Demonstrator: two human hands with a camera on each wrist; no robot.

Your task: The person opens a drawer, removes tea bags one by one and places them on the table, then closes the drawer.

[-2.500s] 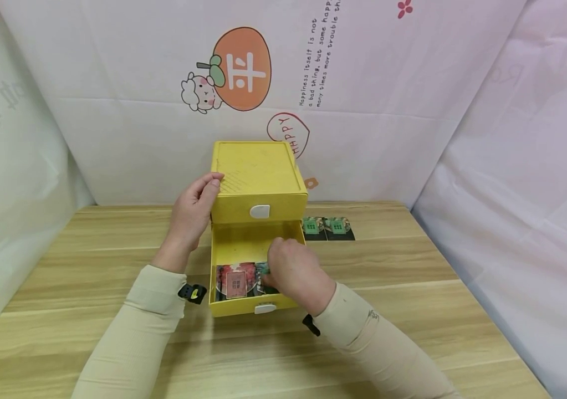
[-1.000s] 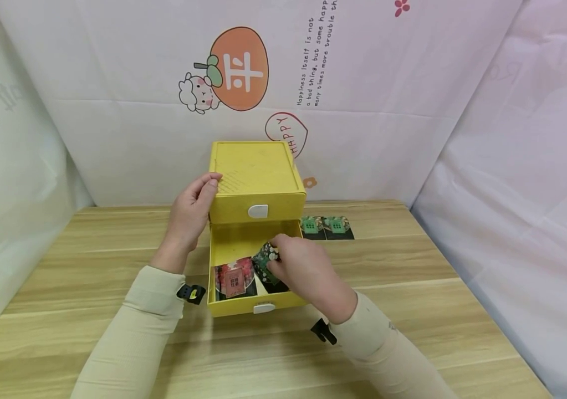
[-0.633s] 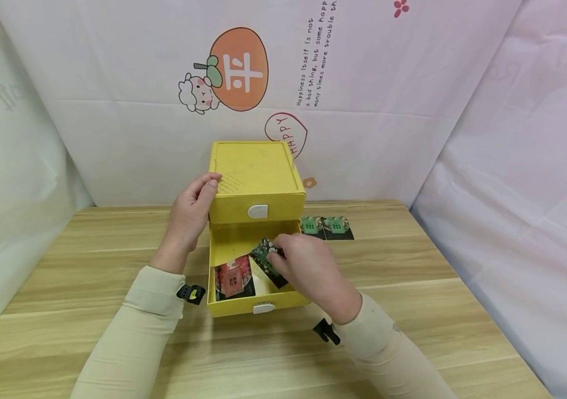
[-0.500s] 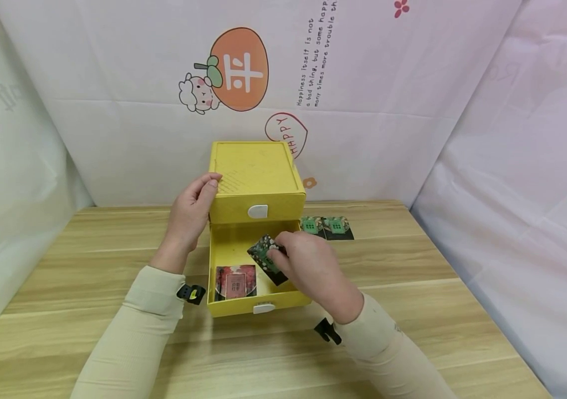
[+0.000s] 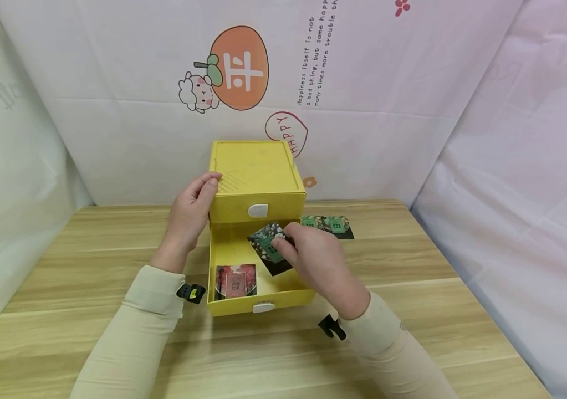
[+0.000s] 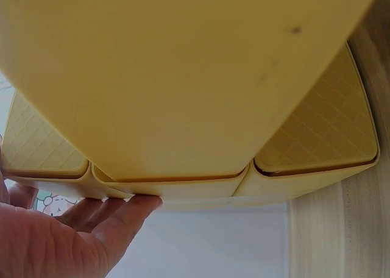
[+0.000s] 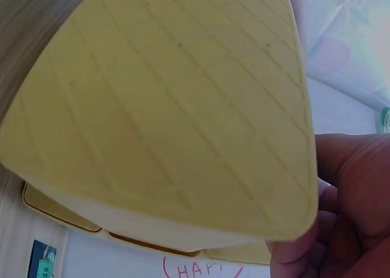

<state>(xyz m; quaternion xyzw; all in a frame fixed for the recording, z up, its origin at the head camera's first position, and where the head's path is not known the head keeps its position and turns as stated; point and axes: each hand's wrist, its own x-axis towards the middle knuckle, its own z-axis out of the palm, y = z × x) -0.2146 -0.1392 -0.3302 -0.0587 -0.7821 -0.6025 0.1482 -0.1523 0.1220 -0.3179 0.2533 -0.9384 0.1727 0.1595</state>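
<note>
A small yellow two-drawer box (image 5: 258, 166) stands at the back of the table, its lower drawer (image 5: 235, 306) pulled out. My left hand (image 5: 190, 213) rests against the box's left side, fingertips at its top edge; in the left wrist view the fingers (image 6: 125, 220) lie fairly straight along the yellow wall. My right hand (image 5: 320, 255) pinches a square green-and-black picture card (image 5: 269, 249) between thumb and fingers, tilted above the drawer. A red picture card (image 5: 235, 281) lies in the drawer's front left. In the right wrist view the drawer hides the pinched card.
Two green-and-black cards (image 5: 339, 227) lie side by side on the wooden table (image 5: 403, 310), to the right of the box. A printed white cloth (image 5: 373, 66) hangs close behind it. The upper drawer is pushed in, with a white tab (image 5: 258, 210) on its front.
My right hand has lifted the green card up from the drawer, moving it away from me and slightly right. The red card shifted briefly, then lay flat again. My left hand has stayed put.
</note>
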